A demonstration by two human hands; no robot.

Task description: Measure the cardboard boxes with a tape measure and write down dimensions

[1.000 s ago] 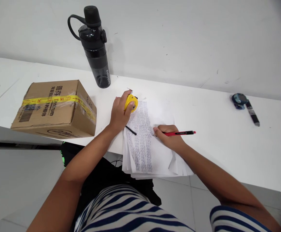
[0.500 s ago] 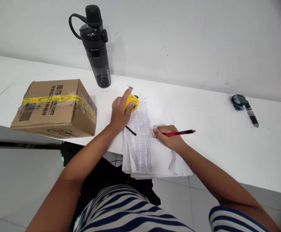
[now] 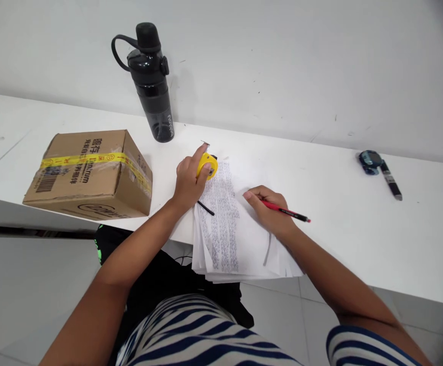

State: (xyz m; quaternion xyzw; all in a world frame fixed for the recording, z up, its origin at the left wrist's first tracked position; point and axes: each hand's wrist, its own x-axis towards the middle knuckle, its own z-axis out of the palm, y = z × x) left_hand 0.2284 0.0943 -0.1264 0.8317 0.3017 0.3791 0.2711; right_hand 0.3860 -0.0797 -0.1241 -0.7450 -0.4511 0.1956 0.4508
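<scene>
Mid-frame, left hand (image 3: 187, 183) curled round tape measure (image 3: 212, 164), right hand (image 3: 271, 216) pinching pen (image 3: 296, 216), we could nudge overhanging papers (image 3: 251, 246) loose.

The cardboard box (image 3: 84, 178) bore "善存" and a partly covered "ntrum", while lettering on the black bottle (image 3: 153, 81) and papers (image 3: 221, 234) was illegible.

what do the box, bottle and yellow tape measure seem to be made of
The box looks like matte cardboard: brown, printed faces.
The bottle is probably plastic: glossy shoulder, see-through lower part, though glass is possible.
The yellow tape measure seems mainly plastic, from its even colour.
</scene>
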